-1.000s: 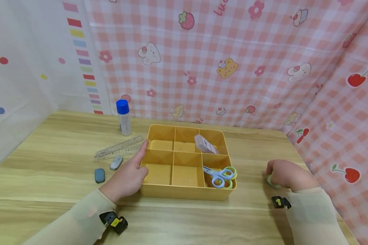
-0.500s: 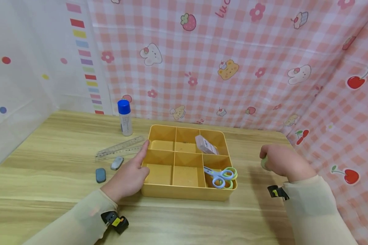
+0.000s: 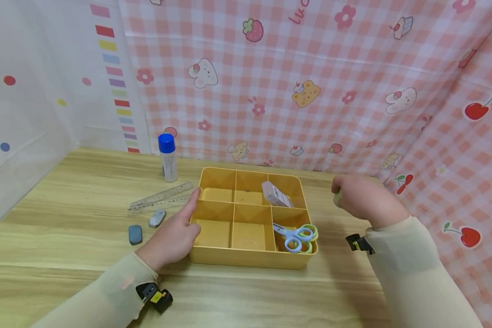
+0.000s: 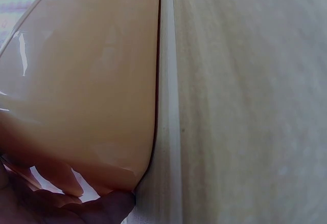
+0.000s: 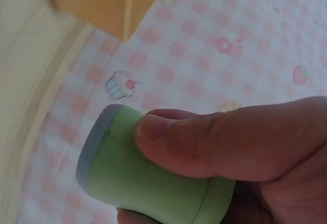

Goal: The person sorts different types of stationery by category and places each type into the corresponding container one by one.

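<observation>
In the head view, my left hand (image 3: 172,237) holds the left wall of a yellow six-compartment organizer box (image 3: 250,259). Its index finger lies straight along the rim, the thumb overlaps the edge, and other fingers meet the wall low down in the left wrist view. My right hand (image 3: 365,200) is raised over the table to the right of the box. It grips a small rounded green object with a grey end (image 5: 148,178), thumb on top, palm hiding its rear; its kind I cannot tell. Blue-handled and green-handled scissors (image 3: 297,237) lie in the front right compartment.
A pale plastic case (image 3: 276,194) leans in the back right compartment. Left of the box stand a blue-capped glue stick (image 3: 169,159), clear rulers (image 3: 160,199), a grey-white oval piece (image 3: 157,218) and a blue-grey one (image 3: 135,234). Checked cloth (image 3: 262,91) hangs behind the table.
My right hand has lifted the green object off the table and carried it up and leftward, closer to the box. The left hand keeps its place on the box.
</observation>
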Action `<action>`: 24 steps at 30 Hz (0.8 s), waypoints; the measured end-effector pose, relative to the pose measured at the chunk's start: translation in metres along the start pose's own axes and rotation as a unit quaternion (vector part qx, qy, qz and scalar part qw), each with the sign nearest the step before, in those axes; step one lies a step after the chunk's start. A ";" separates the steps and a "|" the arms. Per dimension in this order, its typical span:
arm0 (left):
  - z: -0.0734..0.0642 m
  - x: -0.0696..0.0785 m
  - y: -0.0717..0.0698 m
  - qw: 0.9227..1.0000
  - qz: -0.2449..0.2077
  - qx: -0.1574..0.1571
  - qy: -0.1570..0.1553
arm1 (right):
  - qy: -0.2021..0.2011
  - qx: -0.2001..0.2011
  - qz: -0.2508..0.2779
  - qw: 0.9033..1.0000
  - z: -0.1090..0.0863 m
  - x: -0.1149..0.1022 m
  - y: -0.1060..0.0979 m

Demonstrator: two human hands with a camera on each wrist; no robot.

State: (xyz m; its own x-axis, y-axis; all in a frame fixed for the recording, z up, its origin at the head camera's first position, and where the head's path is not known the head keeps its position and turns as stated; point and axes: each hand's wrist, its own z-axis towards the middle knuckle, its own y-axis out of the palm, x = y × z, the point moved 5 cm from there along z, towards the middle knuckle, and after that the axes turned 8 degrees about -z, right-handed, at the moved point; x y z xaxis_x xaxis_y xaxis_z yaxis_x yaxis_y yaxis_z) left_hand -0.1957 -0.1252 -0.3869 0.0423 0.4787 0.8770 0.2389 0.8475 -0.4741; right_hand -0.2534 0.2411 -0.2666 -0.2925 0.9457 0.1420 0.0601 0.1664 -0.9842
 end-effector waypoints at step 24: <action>0.000 -0.002 0.000 1.000 -0.003 0.002 0.006 | -0.039 -0.020 -0.001 0.999 0.045 -0.091 -0.045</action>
State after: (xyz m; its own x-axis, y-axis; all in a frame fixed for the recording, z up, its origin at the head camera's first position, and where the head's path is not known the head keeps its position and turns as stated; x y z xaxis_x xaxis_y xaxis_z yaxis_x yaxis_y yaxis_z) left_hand -0.1961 -0.1263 -0.3881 0.0530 0.4700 0.8811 0.2356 0.8515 -0.4684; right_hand -0.2725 0.1354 -0.2400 -0.3662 0.9209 0.1338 0.0965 0.1805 -0.9788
